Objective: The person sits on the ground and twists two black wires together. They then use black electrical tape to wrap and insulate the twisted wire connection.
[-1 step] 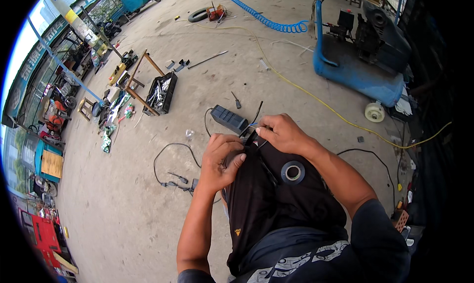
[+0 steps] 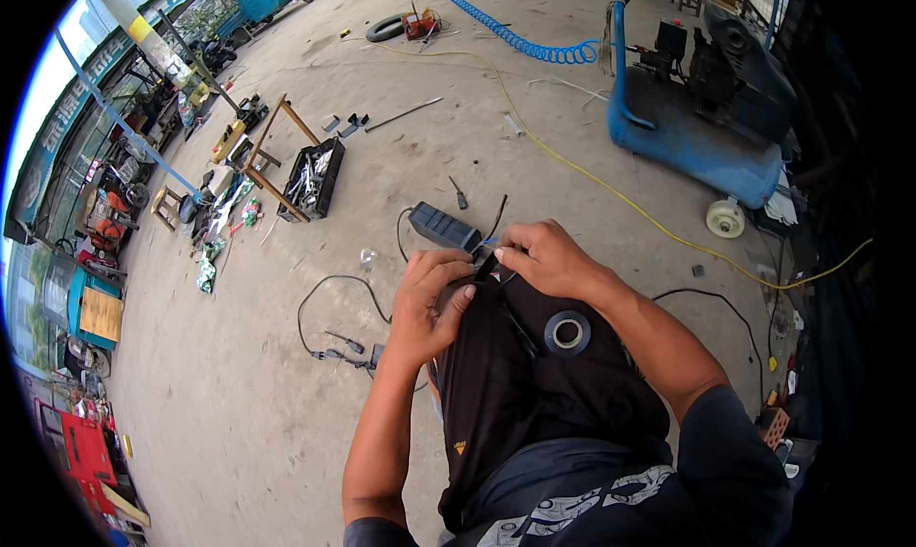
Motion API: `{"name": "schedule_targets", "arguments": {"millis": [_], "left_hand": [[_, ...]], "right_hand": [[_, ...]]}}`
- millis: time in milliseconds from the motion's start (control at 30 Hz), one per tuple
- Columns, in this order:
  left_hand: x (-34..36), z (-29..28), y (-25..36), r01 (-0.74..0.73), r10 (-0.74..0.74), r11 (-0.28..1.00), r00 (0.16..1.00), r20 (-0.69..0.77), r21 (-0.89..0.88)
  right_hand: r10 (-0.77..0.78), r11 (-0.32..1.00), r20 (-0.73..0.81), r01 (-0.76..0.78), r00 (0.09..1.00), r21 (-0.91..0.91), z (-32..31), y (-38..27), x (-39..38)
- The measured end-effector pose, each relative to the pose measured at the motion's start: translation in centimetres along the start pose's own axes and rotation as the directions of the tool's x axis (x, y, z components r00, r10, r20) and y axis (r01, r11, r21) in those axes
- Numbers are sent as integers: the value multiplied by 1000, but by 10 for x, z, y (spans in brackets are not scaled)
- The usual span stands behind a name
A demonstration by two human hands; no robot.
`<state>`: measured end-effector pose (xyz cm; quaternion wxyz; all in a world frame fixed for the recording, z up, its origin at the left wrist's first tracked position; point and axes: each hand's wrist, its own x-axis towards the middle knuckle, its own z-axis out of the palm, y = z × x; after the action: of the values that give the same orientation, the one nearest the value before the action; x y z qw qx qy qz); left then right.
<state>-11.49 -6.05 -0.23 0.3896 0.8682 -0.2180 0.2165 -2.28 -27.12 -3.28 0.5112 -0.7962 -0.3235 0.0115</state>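
Over my lap, my left hand [image 2: 426, 304] and my right hand [image 2: 549, 261] are close together, fingers pinched. A short black strip [image 2: 487, 265], which looks like electrical tape, runs between their fingertips. Just beyond them a black ribbed power adapter [image 2: 444, 228] lies with its cord end toward my fingers; a thin black cable [image 2: 501, 215] sticks up beside it. My fingers partly hide the wires there. On my right thigh rests a roll of black electrical tape [image 2: 567, 351].
A screwdriver [image 2: 460, 199] lies beyond the adapter. Cords with plugs [image 2: 351, 345] spread on the concrete to the left. Farther off stand a black tool crate [image 2: 329, 179] and a blue air compressor [image 2: 687, 160]. A yellow hose [image 2: 611, 192] crosses the floor at right.
My left fingers and thumb have shifted up slightly, and more of the black strip shows between my hands. My right hand has hardly moved.
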Motion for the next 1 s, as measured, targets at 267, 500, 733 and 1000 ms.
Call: {"name": "schedule_targets", "arguments": {"millis": [267, 500, 733, 1000], "left_hand": [[25, 15, -12, 86, -81, 996, 986, 144, -30], [30, 13, 0, 92, -96, 995, 987, 125, 40], [29, 13, -4, 32, -50, 988, 991, 121, 152], [19, 28, -11, -172, 201, 910, 979, -36, 378]], "right_hand": [[-112, 988, 91, 120, 989, -94, -7, -13, -5], [-134, 968, 115, 155, 984, -197, -7, -15, -8], [-161, 965, 101, 178, 982, -192, -5, -20, -6], [-19, 996, 12, 18, 1000, 88, 1, -6, -8]]}}
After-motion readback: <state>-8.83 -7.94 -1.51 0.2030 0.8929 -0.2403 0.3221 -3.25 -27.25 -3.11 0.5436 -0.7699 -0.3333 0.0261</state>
